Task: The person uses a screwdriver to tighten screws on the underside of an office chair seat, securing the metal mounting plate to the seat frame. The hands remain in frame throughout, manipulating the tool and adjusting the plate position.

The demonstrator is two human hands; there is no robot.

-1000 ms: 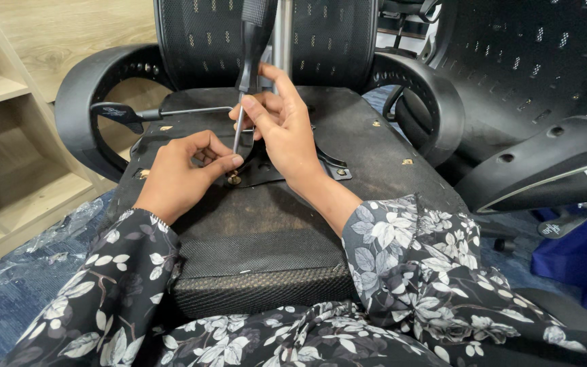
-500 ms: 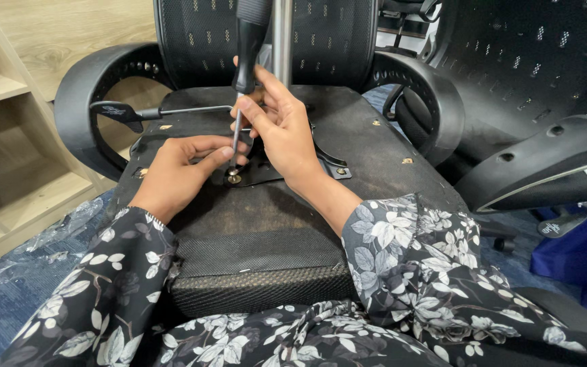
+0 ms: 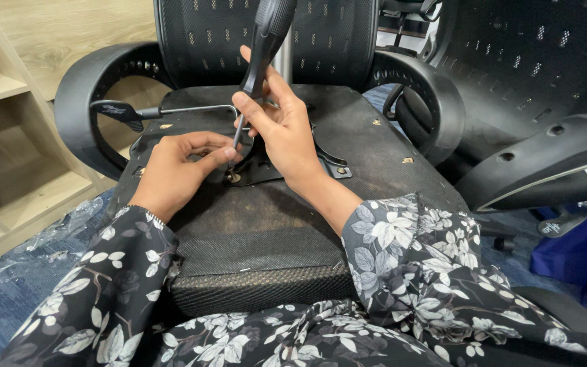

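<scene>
The right hand is closed around the lower part of a black-handled screwdriver, fingers wrapped at the point where handle meets shaft. The tool stands nearly upright, leaning slightly toward one o'clock, and its thin metal shaft runs down to a small screw at the edge of a black metal mounting plate. The left hand comes in from eight o'clock, thumb and forefinger pinched lightly on the shaft just above the tip; its other fingers are curled loosely and rest on the seat underside.

That underside is the flat, dusty black bottom of an overturned office chair, lying across the person's lap, which is covered by floral-print fabric. A lever with a flat paddle end sticks out at ten o'clock of the plate. Curved black armrests flank the seat at nine and three o'clock. At two o'clock stands another mesh chair back. A pale wooden shelf sits at nine o'clock.
</scene>
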